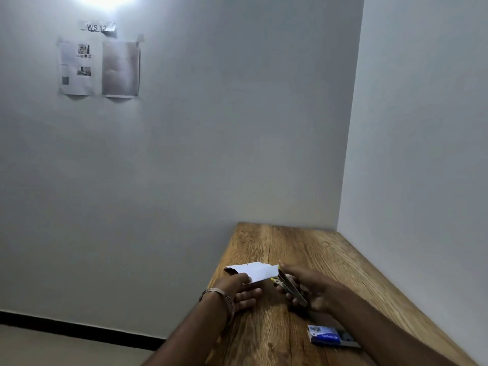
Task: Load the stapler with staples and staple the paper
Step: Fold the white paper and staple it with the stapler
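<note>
A folded white paper is held just above the wooden table. My left hand, with a metal bangle on the wrist, pinches its near edge. My right hand grips a small metal stapler with a yellow tip. The stapler's front end sits at the paper's right edge. Whether the paper lies inside the stapler's jaws is too blurred to tell.
A blue and white staple box lies on the table near my right forearm. White walls close the table in at the back and right. The table's left edge drops to a floor with a black skirting strip.
</note>
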Demonstrator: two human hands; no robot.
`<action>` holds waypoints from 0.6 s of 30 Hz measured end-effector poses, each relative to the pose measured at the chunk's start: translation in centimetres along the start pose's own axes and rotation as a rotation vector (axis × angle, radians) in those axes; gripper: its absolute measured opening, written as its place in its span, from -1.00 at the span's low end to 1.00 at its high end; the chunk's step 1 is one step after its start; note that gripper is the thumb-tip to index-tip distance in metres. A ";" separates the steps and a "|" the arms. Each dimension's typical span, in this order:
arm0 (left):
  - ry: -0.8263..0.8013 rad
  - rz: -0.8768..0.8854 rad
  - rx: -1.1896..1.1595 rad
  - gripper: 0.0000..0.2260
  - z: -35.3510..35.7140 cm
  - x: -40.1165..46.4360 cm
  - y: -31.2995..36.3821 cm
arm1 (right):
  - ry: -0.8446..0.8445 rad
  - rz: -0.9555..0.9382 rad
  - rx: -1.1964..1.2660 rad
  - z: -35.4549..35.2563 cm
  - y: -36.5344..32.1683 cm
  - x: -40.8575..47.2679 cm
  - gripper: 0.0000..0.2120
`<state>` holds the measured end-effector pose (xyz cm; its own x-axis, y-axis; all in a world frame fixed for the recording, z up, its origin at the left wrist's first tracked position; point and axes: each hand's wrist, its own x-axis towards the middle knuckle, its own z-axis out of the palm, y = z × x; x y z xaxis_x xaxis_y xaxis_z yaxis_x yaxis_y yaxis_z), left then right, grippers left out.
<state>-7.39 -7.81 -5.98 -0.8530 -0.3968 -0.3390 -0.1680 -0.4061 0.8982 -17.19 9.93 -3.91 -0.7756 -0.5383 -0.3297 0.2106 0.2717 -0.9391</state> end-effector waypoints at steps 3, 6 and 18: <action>-0.005 0.008 0.002 -0.72 0.0 -0.2 0.0 | -0.023 0.029 0.070 0.6 -0.2 0.2 -0.48; -0.021 0.016 0.014 -0.73 0.0 -0.5 0.0 | -0.059 0.047 0.092 0.9 -0.4 0.4 -0.43; -0.022 0.042 0.052 -0.73 0.3 -0.7 -0.2 | 0.038 0.033 0.117 2.5 -0.4 0.5 -0.53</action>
<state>-6.85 -7.24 -5.82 -0.8705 -0.3942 -0.2947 -0.1567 -0.3457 0.9252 -16.16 7.55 -3.95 -0.7888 -0.4993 -0.3585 0.3026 0.1923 -0.9335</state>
